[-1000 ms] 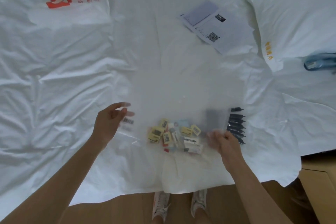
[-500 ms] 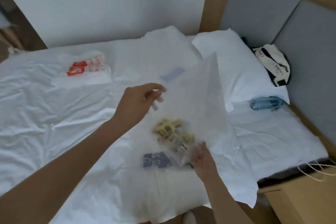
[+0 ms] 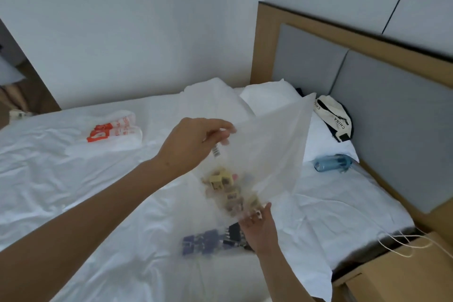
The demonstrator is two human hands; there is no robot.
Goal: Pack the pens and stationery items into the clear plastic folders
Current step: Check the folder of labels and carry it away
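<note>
The left hand (image 3: 188, 144) pinches the top edge of a clear plastic folder (image 3: 267, 149), lifted tilted above the bed (image 3: 73, 179). The right hand (image 3: 257, 228) grips its lower corner. Inside, yellowish stationery items (image 3: 228, 189) bunch low, blurred through cloudy plastic.

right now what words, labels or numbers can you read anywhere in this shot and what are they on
"CHINA": on the strap of the white bag by the headboard; a second strap print starts "CHI", with the rest hidden.
Barcode sticker on the clear plastic folder: digits too small to read.
Orange print on the white plastic bag: too blurred to read.
Labels on the small yellow boxes inside the folder: blurred, unreadable.
</note>
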